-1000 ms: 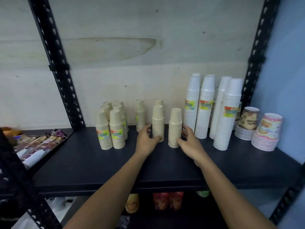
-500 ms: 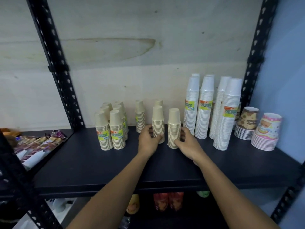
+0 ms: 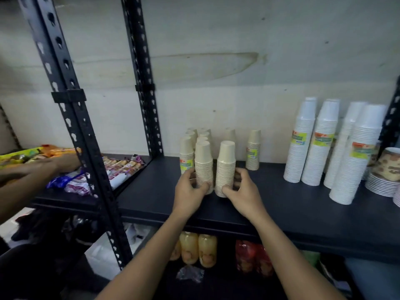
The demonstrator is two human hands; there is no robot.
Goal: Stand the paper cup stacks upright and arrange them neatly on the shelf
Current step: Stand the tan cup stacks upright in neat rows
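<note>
Two beige paper cup stacks stand upright side by side on the dark shelf. My left hand grips the base of the left beige stack. My right hand grips the base of the right beige stack. Directly behind and left of them stands a cluster of several more beige stacks, some with yellow-green labels. One small beige stack stands alone near the wall. Tall white cup stacks stand upright further right.
Patterned cups on stacked plates sit at the far right. Black slotted shelf posts rise at the left. Another person's hands handle snack packets on the neighbouring shelf. Bottles stand on the shelf below.
Both hands have slid the two beige stacks leftward, up against the beige cluster. The camera has swung left, bringing the neighbouring shelf and another person's hands into view.
</note>
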